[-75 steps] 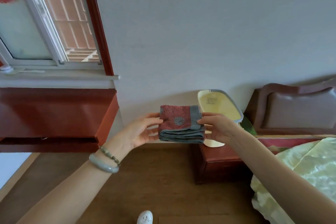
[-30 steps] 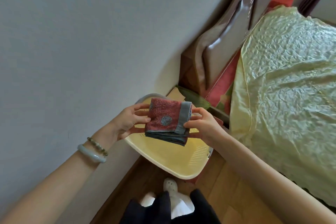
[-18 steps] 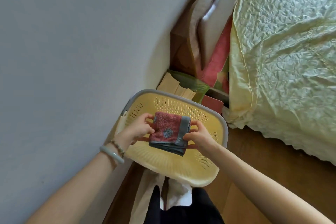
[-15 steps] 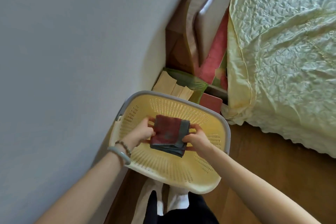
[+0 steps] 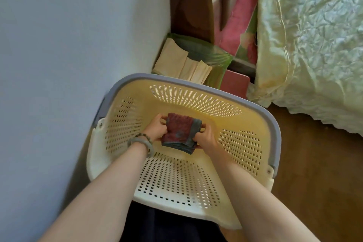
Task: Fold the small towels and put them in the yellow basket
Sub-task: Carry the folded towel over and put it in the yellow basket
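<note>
A folded small towel, red with a grey border, sits deep inside the yellow basket, near its floor. My left hand grips the towel's left edge and my right hand grips its right edge. The basket is perforated plastic with a grey rim and stands against the wall. Whether the towel rests on the basket's bottom I cannot tell.
A grey wall runs along the left. A bed with a pale green cover fills the right. Behind the basket lie beige folded papers on a green bag, and a dark wooden headboard. Wood floor shows at the right.
Both hands have carried the folded towel from in front of the wall to over the basket and lowered it deep inside. The view has tilted down onto the basket.
</note>
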Motion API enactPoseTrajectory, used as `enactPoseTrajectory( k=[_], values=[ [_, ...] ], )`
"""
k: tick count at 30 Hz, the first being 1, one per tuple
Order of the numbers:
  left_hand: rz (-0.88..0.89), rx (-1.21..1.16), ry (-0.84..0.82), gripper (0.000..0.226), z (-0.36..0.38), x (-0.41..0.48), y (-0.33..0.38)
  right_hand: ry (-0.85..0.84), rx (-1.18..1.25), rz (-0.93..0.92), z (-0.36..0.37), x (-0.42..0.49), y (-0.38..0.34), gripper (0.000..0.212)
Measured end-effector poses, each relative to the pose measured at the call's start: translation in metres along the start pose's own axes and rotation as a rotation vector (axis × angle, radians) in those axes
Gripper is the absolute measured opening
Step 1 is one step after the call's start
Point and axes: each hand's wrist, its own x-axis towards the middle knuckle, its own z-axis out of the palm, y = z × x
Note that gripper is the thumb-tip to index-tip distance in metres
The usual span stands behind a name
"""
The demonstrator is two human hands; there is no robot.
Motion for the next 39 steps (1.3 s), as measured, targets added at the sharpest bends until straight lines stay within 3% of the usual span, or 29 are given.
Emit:
enactPoseTrajectory(
  k=[11, 19, 24, 28, 30, 34, 39],
  values=[
    [0.067, 0.303, 0.136, 0.042, 0.01, 0.034, -0.02, 0.048, -0.075, -0.024, 0.018, 0.038, 0.017, 0.031],
    [0.054, 0.289, 0.177, 0.046, 0.017, 0.037, -0.021, 0.064, -0.138, -0.104, 0.019, 0.028, 0.01, 0.046],
    [0.009, 0.446, 0.098, 0.06, 0.01, 0.014, -0.003, 0.037, -0.223, -0.132, 0.009, -0.002, -0.004, 0.058],
    [0.117, 0.558, 0.053, 0.038, -0.003, -0.02, 0.016, -0.021, -0.266, -0.227, 0.003, -0.038, -0.027, 0.066],
    [0.188, 0.596, 0.04, 0.048, -0.006, -0.039, 0.023, -0.09, -0.284, -0.271, -0.003, -0.062, -0.041, 0.069],
    [0.256, 0.444, -0.001, 0.073, -0.01, -0.111, 0.047, -0.259, -0.204, -0.391, -0.031, -0.128, -0.064, 0.069],
    [0.492, 0.325, -0.017, 0.07, -0.026, -0.197, 0.073, -0.316, -0.107, -0.586, -0.081, -0.213, -0.082, 0.067]
  ],
)
